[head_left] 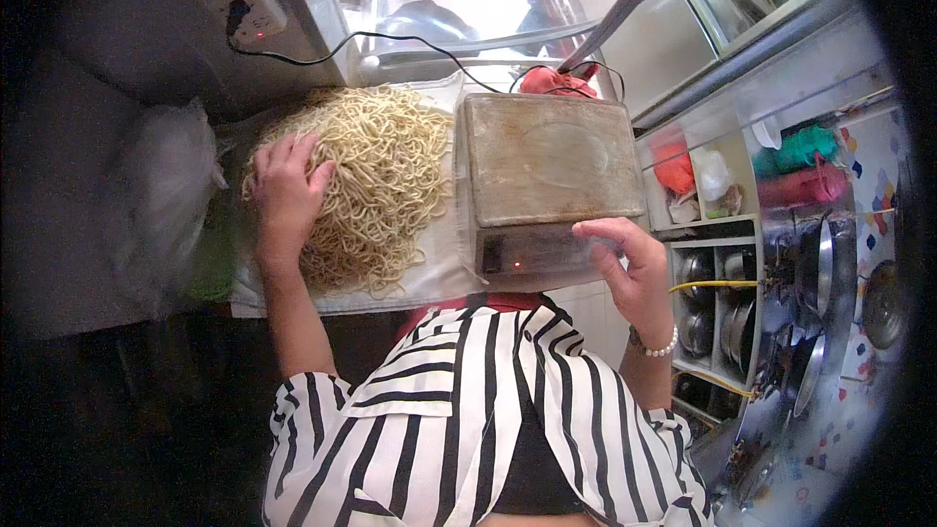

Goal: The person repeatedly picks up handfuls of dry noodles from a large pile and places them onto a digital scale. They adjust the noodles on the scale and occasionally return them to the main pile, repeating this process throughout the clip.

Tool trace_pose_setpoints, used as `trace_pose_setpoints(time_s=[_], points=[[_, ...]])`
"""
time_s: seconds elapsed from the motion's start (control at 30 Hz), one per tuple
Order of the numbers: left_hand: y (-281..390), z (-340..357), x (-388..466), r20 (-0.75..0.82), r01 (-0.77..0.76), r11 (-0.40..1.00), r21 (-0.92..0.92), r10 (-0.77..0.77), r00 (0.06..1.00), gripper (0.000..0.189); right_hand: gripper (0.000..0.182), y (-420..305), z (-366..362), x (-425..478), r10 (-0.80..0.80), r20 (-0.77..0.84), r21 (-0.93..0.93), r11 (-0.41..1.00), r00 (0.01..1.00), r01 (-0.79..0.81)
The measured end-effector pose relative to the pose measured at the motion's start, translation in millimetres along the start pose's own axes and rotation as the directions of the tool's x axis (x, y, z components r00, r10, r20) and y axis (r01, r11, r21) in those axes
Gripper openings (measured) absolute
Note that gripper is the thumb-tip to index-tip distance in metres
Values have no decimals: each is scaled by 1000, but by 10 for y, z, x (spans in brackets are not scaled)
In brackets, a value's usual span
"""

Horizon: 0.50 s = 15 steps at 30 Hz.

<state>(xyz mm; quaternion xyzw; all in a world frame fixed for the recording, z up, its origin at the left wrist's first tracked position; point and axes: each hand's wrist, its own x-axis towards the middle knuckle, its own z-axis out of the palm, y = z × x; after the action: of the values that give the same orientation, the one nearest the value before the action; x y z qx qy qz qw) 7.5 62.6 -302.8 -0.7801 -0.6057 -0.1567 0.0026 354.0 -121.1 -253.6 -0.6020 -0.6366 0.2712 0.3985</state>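
Observation:
A large heap of pale noodles [388, 176] lies on a white cloth [439, 256] before me. My left hand [289, 179] rests on the heap's left side, thumb apart from the fingers, gripping nothing that I can see. To the right of the noodles stands what looks like a digital weighing scale with a worn metal platform [549, 161]. A red light shows on its dark front panel [505, 252], under clear plastic. Over the front right corner of the scale hovers my right hand [629, 271], its thumb and forefinger apart. Nothing shows in its grasp.
A black cord [410, 38] runs from a wall socket [252, 18] behind the noodles. Clear plastic bags [165, 183] sit at left. Behind the scale are a red bundle [556, 82] and a clear plastic bin [468, 15]. Shelves with metal bowls [695, 333] stand at right.

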Motion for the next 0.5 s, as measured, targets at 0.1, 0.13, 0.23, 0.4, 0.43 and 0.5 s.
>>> trace_pose_setpoints(time_s=[0.1, 0.13, 0.23, 0.4, 0.43, 0.5], points=[[118, -83, 34, -50, -120, 992, -34, 119, 992, 55, 18, 38, 6, 8, -18, -70, 34, 999, 997, 20], [219, -107, 25, 59, -60, 997, -40, 62, 996, 62, 19, 68, 8, 19, -50, -68, 25, 998, 996, 52], [496, 18, -110, 159, -115, 947, 300, 69, 985, 64, 19, 58, 54, 62, -68, -39, 73, 995, 997, 71], [299, 386, -148, -81, -178, 971, 158, 192, 978, 34, 19, 79, 110, 120, -105, 12, 103, 989, 994, 104], [260, 314, -129, -144, -164, 986, 11, 164, 976, 34, 19, 74, 102, 123, -110, 14, 100, 989, 994, 108], [173, 11, -72, -247, -150, 947, -283, 79, 966, 34, 18, 92, 64, 148, -126, -3, 139, 982, 992, 125]])
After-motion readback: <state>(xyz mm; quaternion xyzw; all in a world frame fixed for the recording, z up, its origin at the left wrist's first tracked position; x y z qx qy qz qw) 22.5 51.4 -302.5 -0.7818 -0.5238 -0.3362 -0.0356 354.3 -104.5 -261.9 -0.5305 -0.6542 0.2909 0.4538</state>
